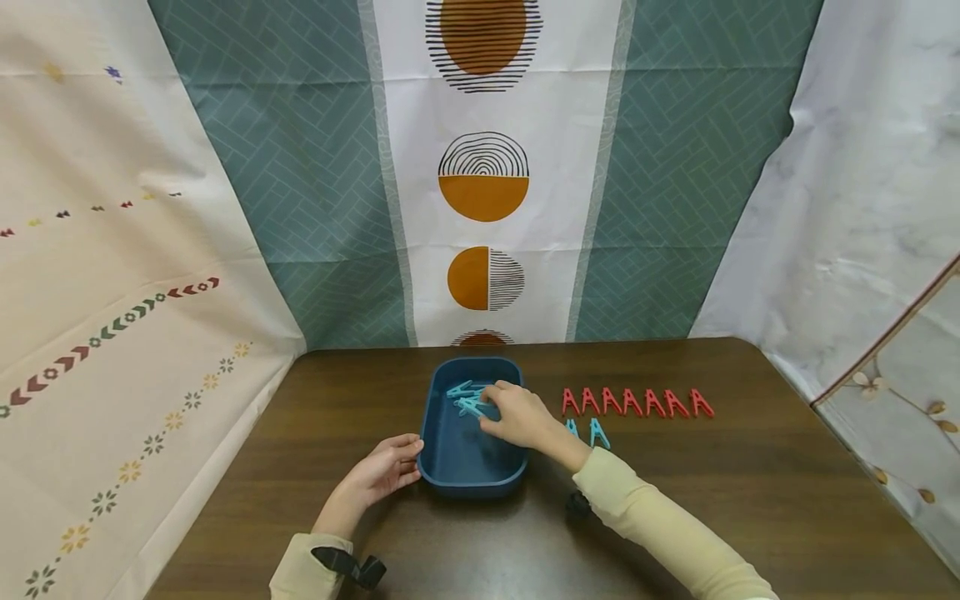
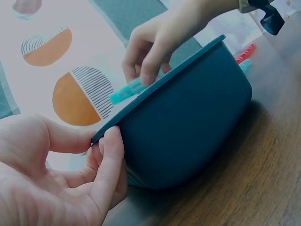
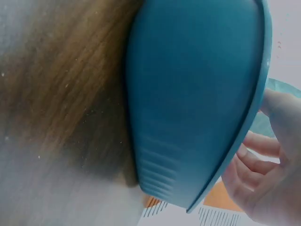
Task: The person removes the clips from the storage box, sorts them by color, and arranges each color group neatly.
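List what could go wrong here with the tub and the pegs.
The right hand pinches a teal peg over the tub; a loose pinch could drop it back onto the pile. The left hand only touches the rim, so the tub might slide. The right sleeve passes over two teal pegs and may knock them.

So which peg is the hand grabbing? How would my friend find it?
Look at the brown table, then the blue tray in its middle. Inside, at the far end, lies a little pile of turquoise pegs; the right hand pinches one peg there. The red pegs sit outside in a row, untouched.
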A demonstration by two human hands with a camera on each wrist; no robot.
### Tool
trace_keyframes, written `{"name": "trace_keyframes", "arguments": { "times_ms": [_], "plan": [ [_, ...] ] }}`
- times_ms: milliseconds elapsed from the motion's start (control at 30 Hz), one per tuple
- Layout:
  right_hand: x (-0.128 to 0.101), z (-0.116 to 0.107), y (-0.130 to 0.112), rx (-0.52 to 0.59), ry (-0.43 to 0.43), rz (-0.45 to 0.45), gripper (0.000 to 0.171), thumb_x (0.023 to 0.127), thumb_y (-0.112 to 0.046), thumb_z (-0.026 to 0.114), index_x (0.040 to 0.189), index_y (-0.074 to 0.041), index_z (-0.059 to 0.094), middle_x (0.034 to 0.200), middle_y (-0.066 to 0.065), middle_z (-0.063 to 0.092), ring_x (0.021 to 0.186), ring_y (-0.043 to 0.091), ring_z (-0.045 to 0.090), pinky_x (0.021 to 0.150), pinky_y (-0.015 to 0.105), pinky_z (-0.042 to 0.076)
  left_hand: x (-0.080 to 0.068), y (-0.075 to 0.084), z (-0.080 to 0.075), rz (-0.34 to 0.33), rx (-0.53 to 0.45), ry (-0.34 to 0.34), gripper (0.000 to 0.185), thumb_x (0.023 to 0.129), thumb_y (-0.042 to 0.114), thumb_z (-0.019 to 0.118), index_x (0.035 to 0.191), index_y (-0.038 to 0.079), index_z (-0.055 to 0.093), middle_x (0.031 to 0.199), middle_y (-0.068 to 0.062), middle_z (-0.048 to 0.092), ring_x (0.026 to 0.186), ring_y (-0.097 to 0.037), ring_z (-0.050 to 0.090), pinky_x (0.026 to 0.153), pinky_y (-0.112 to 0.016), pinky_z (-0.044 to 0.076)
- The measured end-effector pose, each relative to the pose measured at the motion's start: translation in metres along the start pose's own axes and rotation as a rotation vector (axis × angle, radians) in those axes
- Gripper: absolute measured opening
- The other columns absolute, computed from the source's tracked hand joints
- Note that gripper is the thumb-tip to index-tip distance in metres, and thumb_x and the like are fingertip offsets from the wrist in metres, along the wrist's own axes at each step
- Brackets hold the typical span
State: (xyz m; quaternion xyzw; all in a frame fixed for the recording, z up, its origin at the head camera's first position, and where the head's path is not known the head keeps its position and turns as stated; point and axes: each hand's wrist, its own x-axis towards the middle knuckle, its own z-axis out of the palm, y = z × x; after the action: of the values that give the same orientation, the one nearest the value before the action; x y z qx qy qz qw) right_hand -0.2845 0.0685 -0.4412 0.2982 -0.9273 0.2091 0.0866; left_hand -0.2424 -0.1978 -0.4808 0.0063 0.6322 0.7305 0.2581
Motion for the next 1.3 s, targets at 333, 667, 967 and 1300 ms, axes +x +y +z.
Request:
{"name": "trace_keyframes", "arguments": {
  "times_ms": [333,667,967,1300],
  "plan": [
    [-0.012,0.000,0.010,-0.016,0.143,0.069,0.024,0.085,-0.029,0.069,0.101,-0.011,0.064,0.083,0.003,0.058,0.059,0.008,0.045,0.049,0.020,0.036,-0.002,-0.001,0.000,-0.004,-0.023,-0.012,0.011,0.100,0.018,0.051,0.107,0.009,0.053,0.083,0.004,0.062,0.075,-0.007,0.058,0.070,-0.018,0.053],
    [-0.027,-0.007,0.022,-0.012,0.175,0.145,0.021,0.083,-0.023,0.068,0.096,-0.009,0.059,0.079,0.001,0.051,0.053,0.010,0.038,0.046,0.022,0.031,-0.002,-0.003,-0.001,-0.004,-0.035,-0.007,0.009,0.100,0.016,0.051,0.106,0.009,0.053,0.082,0.004,0.061,0.073,-0.007,0.058,0.070,-0.019,0.053],
    [-0.039,-0.013,0.033,-0.009,0.172,0.265,0.019,0.080,-0.023,0.065,0.089,-0.009,0.056,0.070,0.000,0.047,0.052,0.012,0.041,0.044,0.024,0.031,0.000,-0.003,-0.001,-0.003,-0.045,-0.004,0.007,0.100,0.016,0.051,0.104,0.011,0.054,0.081,0.005,0.061,0.073,-0.007,0.058,0.070,-0.019,0.053],
    [-0.050,-0.018,0.045,-0.001,0.112,0.380,0.021,0.079,-0.024,0.065,0.086,-0.008,0.054,0.069,0.002,0.049,0.057,0.014,0.046,0.047,0.027,0.035,0.002,-0.002,-0.002,0.003,-0.021,-0.018,0.012,0.100,0.017,0.051,0.108,0.009,0.053,0.084,0.004,0.061,0.075,-0.007,0.058,0.071,-0.019,0.052]
  ]
}}
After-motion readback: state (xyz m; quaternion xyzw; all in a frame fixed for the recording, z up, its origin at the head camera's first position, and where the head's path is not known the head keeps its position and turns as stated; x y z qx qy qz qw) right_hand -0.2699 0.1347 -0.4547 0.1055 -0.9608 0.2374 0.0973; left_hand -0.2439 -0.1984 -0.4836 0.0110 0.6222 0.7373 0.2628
